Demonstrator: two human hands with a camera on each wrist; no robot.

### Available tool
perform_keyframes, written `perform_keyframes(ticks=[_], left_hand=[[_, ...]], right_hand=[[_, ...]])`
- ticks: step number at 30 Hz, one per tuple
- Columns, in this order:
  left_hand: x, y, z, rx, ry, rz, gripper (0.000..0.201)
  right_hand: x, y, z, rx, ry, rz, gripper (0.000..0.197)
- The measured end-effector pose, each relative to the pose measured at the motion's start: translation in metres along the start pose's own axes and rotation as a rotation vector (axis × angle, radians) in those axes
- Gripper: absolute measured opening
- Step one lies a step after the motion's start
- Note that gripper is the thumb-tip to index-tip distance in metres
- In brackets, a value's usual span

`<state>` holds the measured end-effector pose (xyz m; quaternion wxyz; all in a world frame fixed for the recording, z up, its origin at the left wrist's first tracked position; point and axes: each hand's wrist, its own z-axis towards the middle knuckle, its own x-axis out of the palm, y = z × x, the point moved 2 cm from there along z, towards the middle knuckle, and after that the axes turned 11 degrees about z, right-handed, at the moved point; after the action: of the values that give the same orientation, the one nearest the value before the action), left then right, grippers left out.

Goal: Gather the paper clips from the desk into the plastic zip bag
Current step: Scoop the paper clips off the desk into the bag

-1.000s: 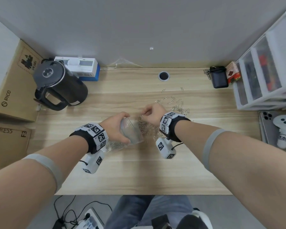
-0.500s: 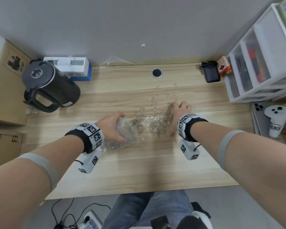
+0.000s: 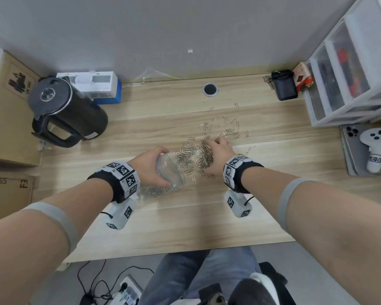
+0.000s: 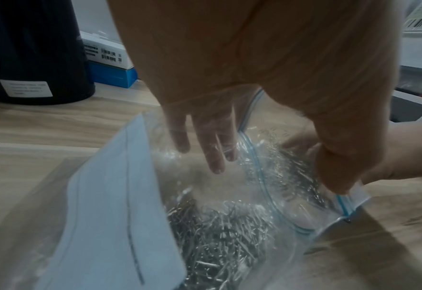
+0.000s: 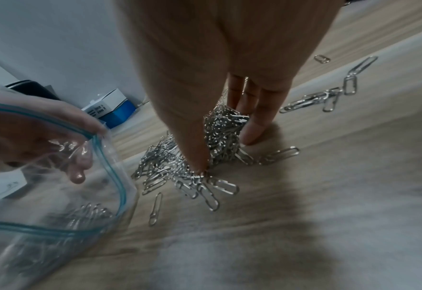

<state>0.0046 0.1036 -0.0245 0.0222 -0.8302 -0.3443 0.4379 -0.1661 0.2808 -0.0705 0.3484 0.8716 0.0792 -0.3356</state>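
- Spilling looked the likeliest slip: the right hand point(image 3: 218, 155) clasped a loose clump of silver metal paper clips point(image 3: 194, 156) between thumb and fingers, and stragglers could drop.
- The left hand point(image 3: 149, 167) pinched the rim of the clear plastic zip bag with a blue seal point(image 3: 171, 175), holding its mouth open; a sagging rim could deflect clips.
- The heap lay on the pale wooden worktop point(image 3: 185, 216) just beside that mouth, between the hands; some clips sat inside, others scattered beyond.

Head overhead, facing down; 2 wrist views close, sharing zip bag point(image 3: 171, 172).
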Motion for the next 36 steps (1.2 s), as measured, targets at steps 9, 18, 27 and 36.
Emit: perform_keyframes(ticks=[9,18,27,36], left_hand=[[0.0,0.003,-0.003,0.012,-0.033,-0.017,0.101],[0.003,0.006,0.0,0.004,-0.02,-0.036,0.102],[0.005,0.006,0.003,-0.002,-0.012,-0.03,0.103],[0.007,0.008,0.003,-0.01,-0.011,-0.023,0.108]], right_hand=[[0.01,0.01,0.006,-0.059,0.047,-0.196,0.118],[0.015,0.008,0.012,-0.127,0.018,-0.044,0.044],[0.018,0.009,0.012,-0.164,0.004,0.007,0.022],[-0.001,0.02,0.013,-0.071,0.062,0.042,0.017]])
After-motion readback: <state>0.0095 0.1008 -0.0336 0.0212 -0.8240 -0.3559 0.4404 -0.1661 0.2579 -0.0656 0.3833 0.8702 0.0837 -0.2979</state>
